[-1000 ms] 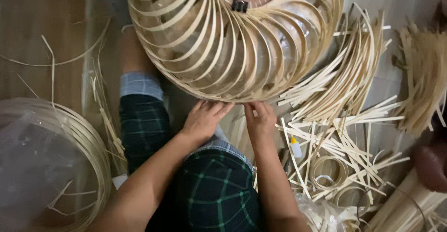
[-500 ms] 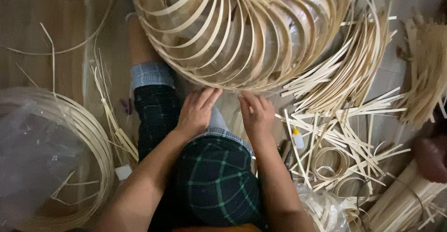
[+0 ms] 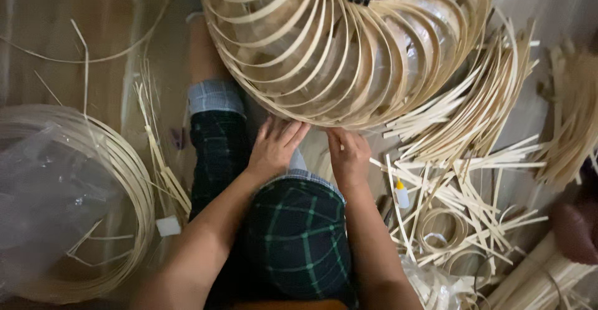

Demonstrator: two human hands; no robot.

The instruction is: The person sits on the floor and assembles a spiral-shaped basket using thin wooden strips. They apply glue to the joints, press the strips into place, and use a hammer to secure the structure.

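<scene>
Smooth pale bamboo-strip lampshade

Bamboo strip frame top centre, its lower rim over the knees. Left hand and right hand side by side at that rim, fingers touching it. Coiled strips w/ plastic bag inside, far left. Loose strips pile right; small bottle at its left edge, just beside right forearm.

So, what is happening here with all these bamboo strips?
A seated person works on a round bamboo-strip lampshade frame resting in front of the knees. The left hand and right hand both press flat against its lower rim, holding nothing else. Loose bamboo strips and a small glue bottle lie on the right.
</scene>
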